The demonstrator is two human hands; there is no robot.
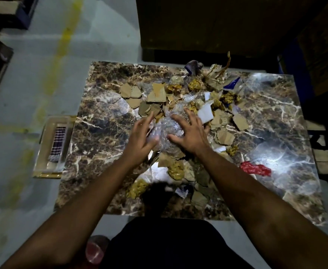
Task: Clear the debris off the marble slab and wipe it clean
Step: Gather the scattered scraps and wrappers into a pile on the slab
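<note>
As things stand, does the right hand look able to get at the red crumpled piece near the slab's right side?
Probably yes. The red crumpled piece lies uncovered on the marble slab, right of the right hand, which rests open on bubble wrap; nothing stands between them.

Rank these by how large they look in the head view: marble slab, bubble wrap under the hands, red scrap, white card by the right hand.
1. marble slab, by far the largest.
2. bubble wrap, partly hidden by both hands.
3. red scrap and white card: they look alike in size, so I leave them unranked.
</note>
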